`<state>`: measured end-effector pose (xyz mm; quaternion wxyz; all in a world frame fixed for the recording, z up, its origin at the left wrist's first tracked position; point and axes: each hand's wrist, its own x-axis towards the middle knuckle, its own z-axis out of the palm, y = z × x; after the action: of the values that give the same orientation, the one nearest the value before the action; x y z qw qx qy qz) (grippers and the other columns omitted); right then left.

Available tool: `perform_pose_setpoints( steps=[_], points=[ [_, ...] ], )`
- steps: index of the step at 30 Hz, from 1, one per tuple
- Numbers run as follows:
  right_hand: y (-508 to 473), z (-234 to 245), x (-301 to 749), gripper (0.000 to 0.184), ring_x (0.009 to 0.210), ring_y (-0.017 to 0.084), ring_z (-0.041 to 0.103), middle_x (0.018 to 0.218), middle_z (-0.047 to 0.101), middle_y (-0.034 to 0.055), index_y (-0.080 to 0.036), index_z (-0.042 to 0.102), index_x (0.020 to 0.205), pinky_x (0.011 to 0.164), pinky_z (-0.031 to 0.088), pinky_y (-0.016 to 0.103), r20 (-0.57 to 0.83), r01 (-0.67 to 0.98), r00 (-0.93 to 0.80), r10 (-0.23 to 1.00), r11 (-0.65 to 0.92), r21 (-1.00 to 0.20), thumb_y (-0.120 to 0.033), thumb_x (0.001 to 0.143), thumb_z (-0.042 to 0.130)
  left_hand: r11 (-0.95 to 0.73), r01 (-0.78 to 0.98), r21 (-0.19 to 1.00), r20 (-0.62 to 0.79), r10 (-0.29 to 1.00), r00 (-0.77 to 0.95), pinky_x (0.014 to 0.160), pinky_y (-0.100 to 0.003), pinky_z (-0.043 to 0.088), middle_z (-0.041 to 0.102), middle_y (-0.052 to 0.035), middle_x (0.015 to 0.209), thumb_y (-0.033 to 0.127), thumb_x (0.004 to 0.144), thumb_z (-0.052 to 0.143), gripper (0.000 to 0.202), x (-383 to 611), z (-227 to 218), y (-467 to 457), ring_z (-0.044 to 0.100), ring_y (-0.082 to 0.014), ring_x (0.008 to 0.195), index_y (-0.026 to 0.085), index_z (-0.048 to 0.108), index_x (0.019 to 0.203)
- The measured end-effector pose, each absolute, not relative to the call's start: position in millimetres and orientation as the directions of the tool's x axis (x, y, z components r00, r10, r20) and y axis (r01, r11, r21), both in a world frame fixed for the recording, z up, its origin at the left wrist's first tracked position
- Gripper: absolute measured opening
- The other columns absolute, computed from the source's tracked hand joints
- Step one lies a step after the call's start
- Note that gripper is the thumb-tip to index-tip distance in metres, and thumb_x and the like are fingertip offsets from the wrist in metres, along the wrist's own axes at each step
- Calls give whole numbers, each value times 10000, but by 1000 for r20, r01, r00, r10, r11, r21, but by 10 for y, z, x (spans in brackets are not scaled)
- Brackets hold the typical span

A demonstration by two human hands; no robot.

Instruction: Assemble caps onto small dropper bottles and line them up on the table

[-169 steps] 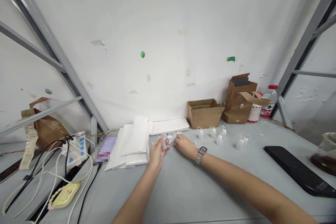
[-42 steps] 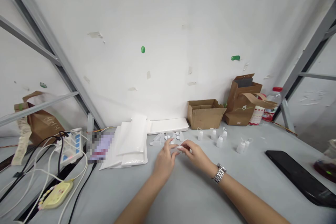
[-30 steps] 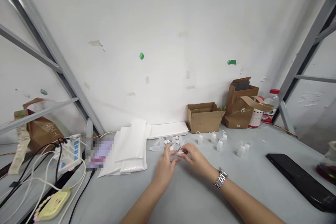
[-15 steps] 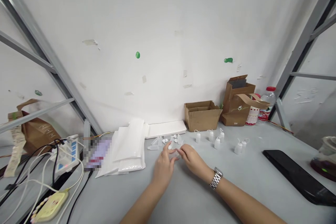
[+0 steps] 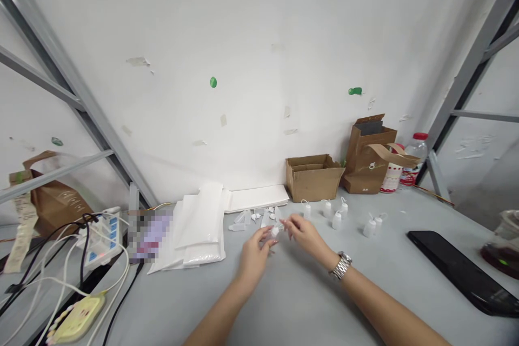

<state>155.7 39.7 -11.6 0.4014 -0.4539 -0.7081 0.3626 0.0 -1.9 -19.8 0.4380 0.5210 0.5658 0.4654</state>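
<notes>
Pinched in the fingers of my left hand [image 5: 252,260] is a small translucent bottle with a white cap [image 5: 275,231], held just above the grey table. My right hand [image 5: 305,238] is close to its right side, fingers bent and a little apart, and I see nothing between them. Just beyond my hands lie loose clear bottle bodies [image 5: 242,218] and small white caps [image 5: 255,217]. Over to the right stand several capped bottles with thin loops, among them one nearer bottle [image 5: 336,221] and a pair [image 5: 369,227] farther right.
White plastic packets [image 5: 198,227] are stacked on the left. An open cardboard box [image 5: 314,181], a brown paper bag [image 5: 367,162] and a red-capped bottle [image 5: 414,159] stand at the back. A black phone-like slab [image 5: 462,270] lies right; a power strip [image 5: 103,238] with cables sits left.
My right hand has drawn back slightly to the right from the bottle, and its fingers have loosened. The white-capped bottle in my left hand shows more plainly now.
</notes>
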Motion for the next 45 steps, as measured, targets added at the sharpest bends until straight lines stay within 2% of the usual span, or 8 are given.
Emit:
perform_pose_setpoints(
  steps=[4, 9, 16, 22, 27, 32, 36, 45],
  points=[
    [520, -55, 1651, 378, 498, 119, 481, 593, 540, -14, -165, 558, 831, 499, 392, 249, 174, 85, -78, 982, 180, -980, -520, 704, 536, 120, -107, 987, -125, 991, -45, 553, -293, 533, 670, -141, 912, 342, 605, 697, 427, -13, -178, 55, 634, -221, 788, 98, 597, 941],
    [517, -65, 1639, 327, 528, 118, 492, 675, 608, 17, -158, 635, 826, 539, 410, 265, 79, 53, -112, 991, 85, -995, -435, 660, 584, 174, -209, 962, -170, 985, 35, 585, -295, 545, 677, -139, 935, 393, 556, 736, 478, -41, -146, 47, 639, -212, 791, 113, 616, 924],
    [526, -132, 1609, 285, 513, 116, 464, 549, 552, -3, -144, 618, 597, 544, 388, 262, 66, 80, -83, 994, 72, -994, -427, 587, 638, 197, -196, 960, -188, 980, 64, 586, -301, 547, 677, -144, 935, 390, 538, 751, 477, -25, -129, 16, 642, -222, 800, 114, 623, 906],
    [536, -151, 1596, 343, 508, 109, 459, 579, 561, -1, -135, 617, 620, 543, 384, 262, -32, 26, -92, 995, -29, -999, -462, 532, 676, 180, -195, 964, -167, 983, 77, 589, -302, 544, 679, -140, 926, 401, 527, 751, 513, -32, -158, 32, 640, -215, 792, 108, 616, 925],
    [499, -129, 1570, 398, 486, 99, 420, 492, 491, -29, -158, 519, 497, 530, 362, 252, -14, 0, -125, 992, -14, -1000, -522, 512, 681, 165, -163, 973, -160, 986, 41, 565, -299, 541, 683, -133, 872, 411, 488, 763, 531, -37, -171, 53, 641, -221, 774, 106, 619, 897],
    [433, -123, 1540, 388, 510, 102, 427, 522, 491, -30, -161, 524, 539, 555, 351, 249, 33, -28, -179, 983, 28, -999, -528, 597, 637, 184, -102, 978, -182, 983, 37, 518, -293, 527, 682, -122, 793, 390, 431, 784, 537, 1, -146, 27, 640, -229, 730, 92, 625, 847],
    [417, -117, 1526, 404, 520, 114, 435, 511, 488, -28, -165, 533, 531, 571, 355, 258, 53, -4, -131, 990, 53, -999, -551, 566, 644, 178, -93, 980, -177, 984, 24, 518, -298, 522, 677, -127, 799, 386, 445, 776, 530, 12, -125, 12, 634, -227, 725, 86, 624, 854],
    [415, -95, 1528, 377, 524, 115, 442, 518, 502, -25, -163, 543, 526, 574, 357, 256, 66, 18, -161, 985, 70, -997, -521, 596, 636, 177, -76, 981, -176, 984, 24, 512, -285, 517, 669, -115, 785, 394, 443, 776, 525, 18, -125, 9, 630, -220, 721, 96, 619, 846]
  ],
)
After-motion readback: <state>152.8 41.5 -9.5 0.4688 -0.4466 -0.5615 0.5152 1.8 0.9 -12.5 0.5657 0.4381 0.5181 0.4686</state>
